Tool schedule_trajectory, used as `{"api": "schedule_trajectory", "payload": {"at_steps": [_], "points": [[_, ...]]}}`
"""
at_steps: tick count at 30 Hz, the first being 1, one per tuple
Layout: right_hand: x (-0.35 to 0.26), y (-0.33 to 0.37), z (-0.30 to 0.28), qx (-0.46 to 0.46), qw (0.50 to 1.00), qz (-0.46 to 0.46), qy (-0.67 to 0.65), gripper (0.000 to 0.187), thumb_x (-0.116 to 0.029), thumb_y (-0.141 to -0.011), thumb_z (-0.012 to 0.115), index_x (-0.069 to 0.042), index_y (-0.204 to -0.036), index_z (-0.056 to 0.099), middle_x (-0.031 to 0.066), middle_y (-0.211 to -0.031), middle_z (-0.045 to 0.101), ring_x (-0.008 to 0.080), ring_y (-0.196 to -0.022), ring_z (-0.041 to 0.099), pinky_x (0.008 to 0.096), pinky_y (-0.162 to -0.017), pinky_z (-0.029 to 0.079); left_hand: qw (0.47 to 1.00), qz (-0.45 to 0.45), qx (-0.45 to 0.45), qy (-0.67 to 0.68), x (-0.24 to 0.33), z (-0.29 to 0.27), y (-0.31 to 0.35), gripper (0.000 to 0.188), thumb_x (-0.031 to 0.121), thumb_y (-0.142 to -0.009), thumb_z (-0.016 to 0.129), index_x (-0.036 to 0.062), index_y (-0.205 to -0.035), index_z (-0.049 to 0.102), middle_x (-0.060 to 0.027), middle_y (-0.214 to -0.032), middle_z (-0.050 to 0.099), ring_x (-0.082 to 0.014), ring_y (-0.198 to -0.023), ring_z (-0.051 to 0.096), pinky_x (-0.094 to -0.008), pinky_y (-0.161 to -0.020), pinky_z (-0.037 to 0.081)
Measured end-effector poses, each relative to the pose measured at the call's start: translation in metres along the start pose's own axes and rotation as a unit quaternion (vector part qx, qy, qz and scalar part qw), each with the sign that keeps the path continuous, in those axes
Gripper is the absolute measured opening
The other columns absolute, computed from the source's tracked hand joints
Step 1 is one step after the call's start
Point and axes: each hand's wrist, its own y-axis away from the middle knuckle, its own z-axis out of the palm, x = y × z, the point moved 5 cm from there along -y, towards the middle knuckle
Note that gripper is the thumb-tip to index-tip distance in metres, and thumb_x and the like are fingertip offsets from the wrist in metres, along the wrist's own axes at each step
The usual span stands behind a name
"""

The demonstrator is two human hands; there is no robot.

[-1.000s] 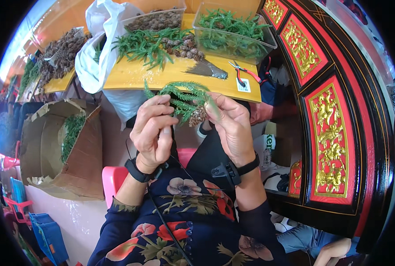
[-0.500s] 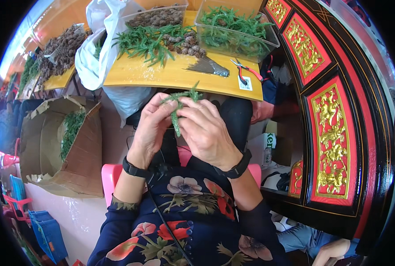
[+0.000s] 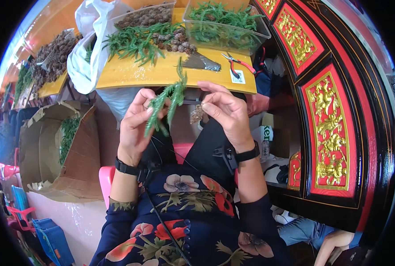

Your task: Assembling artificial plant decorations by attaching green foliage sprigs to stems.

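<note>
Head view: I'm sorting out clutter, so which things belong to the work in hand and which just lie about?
Belongs, it seems:
- green sprig, in the left hand
- pine cone, in the right hand
- loose sprigs and loose cones on the table
- pliers, probably

Apparently unrelated:
- blue object, lower left
- carved red-and-gold panel
</note>
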Motion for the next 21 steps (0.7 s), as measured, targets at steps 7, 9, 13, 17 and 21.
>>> {"api": "schedule_trajectory", "payload": {"at_steps": [7,9,13,17,21], "points": [[0.004,0.002,0.003,-0.058,0.995,-0.072,0.035,0.006,-0.001,-0.081,0.069,0.002,-0.085,0.066,0.0162,-0.122,0.057,0.0208,-0.108,0.056,0.0317,-0.093,0.041,0.99,-0.03,-0.013,0.134,-0.022,0.004,-0.005,0.025,0.007,-0.079,0.055,0.0046,-0.102,0.045,-0.0178,-0.109,0.058,-0.0385,-0.118,0.051,-0.0604,-0.104,0.034],[0.002,0.003,0.003,-0.073,0.992,-0.081,0.067,0.007,-0.002,-0.081,0.07,0.002,-0.085,0.066,0.0151,-0.117,0.059,0.0207,-0.105,0.056,0.0317,-0.092,0.041,0.987,-0.04,-0.026,0.154,-0.026,0.002,-0.006,0.026,0.006,-0.078,0.053,0.0041,-0.103,0.044,-0.0181,-0.108,0.058,-0.0377,-0.116,0.053,-0.0577,-0.104,0.036],[-0.003,0.004,0.003,-0.076,0.99,-0.083,0.09,0.008,-0.003,-0.08,0.071,0.001,-0.085,0.067,0.0127,-0.106,0.061,0.0207,-0.102,0.056,0.0313,-0.091,0.041,0.993,-0.049,-0.004,0.111,-0.027,0.003,-0.005,0.019,0.01,-0.082,0.055,0.0046,-0.098,0.047,-0.0114,-0.101,0.057,-0.0273,-0.104,0.055,-0.0423,-0.097,0.041],[-0.002,0.004,0.001,-0.066,0.987,-0.094,0.111,0.009,-0.004,-0.079,0.072,0.001,-0.084,0.067,0.0102,-0.097,0.062,0.0207,-0.099,0.056,0.0312,-0.091,0.042,1.0,-0.025,0.003,0.006,-0.023,0.0,-0.005,0.017,0.012,-0.087,0.058,0.0037,-0.1,0.052,-0.0051,-0.095,0.057,-0.0173,-0.095,0.056,-0.0306,-0.09,0.044],[0.007,0.004,-0.004,-0.048,0.987,-0.087,0.126,0.009,-0.004,-0.078,0.072,0.001,-0.083,0.066,0.0089,-0.093,0.063,0.0203,-0.098,0.056,0.0311,-0.09,0.042,0.987,0.009,0.043,-0.153,-0.014,0.02,-0.004,0.021,0.01,-0.088,0.062,0.0014,-0.107,0.057,-0.0013,-0.093,0.059,-0.01,-0.087,0.056,-0.0236,-0.082,0.044]]}}
